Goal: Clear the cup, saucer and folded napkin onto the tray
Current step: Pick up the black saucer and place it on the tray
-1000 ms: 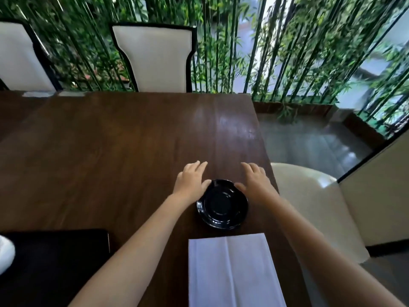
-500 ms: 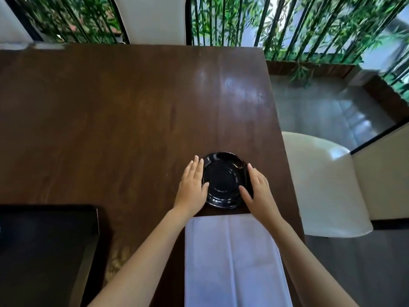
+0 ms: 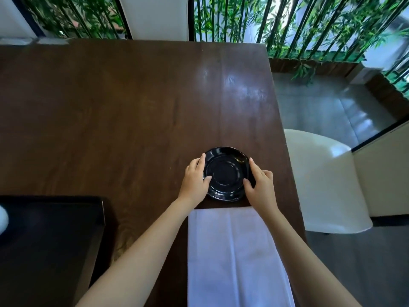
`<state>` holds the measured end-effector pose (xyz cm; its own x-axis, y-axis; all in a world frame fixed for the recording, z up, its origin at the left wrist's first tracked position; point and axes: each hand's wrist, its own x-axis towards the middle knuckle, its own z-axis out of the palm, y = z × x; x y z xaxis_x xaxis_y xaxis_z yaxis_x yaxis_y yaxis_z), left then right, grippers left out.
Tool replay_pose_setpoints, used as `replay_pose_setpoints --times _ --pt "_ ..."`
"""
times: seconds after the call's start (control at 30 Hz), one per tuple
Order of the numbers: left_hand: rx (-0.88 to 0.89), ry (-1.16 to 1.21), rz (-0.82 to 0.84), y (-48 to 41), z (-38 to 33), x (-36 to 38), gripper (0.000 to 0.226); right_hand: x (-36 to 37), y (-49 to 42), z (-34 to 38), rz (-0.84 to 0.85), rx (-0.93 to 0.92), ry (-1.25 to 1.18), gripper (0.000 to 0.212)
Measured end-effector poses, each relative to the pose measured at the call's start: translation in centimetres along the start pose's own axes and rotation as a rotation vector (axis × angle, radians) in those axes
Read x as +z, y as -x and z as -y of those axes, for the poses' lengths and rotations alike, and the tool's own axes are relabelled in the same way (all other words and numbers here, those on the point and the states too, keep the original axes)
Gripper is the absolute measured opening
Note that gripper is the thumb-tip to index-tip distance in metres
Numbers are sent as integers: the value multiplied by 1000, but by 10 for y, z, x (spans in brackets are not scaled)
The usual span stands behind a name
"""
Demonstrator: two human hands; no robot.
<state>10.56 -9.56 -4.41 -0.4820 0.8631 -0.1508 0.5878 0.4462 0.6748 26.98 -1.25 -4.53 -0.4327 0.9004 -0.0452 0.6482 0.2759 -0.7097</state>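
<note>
A glossy black saucer (image 3: 225, 172) rests on the dark wooden table (image 3: 110, 111) near its right edge. My left hand (image 3: 194, 181) clasps its left rim, thumb on top. My right hand (image 3: 260, 185) clasps its right rim the same way. A folded white napkin (image 3: 234, 255) lies flat just in front of the saucer, under my forearms. The black tray (image 3: 51, 240) sits at the lower left of the table. A white rounded thing, perhaps the cup (image 3: 3, 219), shows only as a sliver at the tray's left edge.
The table's right edge drops off close to the saucer. A cream chair (image 3: 321, 180) stands to the right of it. Another cream chair back (image 3: 155, 16) and green bamboo stems (image 3: 287, 23) line the far side.
Both hands closed in from beside the saucer onto its rim, thumbs now over the edge. The camera tilted down and the view shifted nearer the table.
</note>
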Motion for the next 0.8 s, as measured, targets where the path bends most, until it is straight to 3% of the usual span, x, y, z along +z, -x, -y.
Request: replay_pose_setpoints --times 0.27,0.43,0.63,0.8 --pt "-156 120 -4 -6 -17 -13 60 -11 -1 32 26 247 -168 61" --pt "-236 102 62 -7 -27 -36 56 -27 -10 54 103 293 -58 50" --pt "-335 271 125 -1 -42 -93 56 -53 -30 101 303 368 -24 45" --pt "-356 465 216 8 -60 -156 31 -78 -41 164 552 402 -35 38"
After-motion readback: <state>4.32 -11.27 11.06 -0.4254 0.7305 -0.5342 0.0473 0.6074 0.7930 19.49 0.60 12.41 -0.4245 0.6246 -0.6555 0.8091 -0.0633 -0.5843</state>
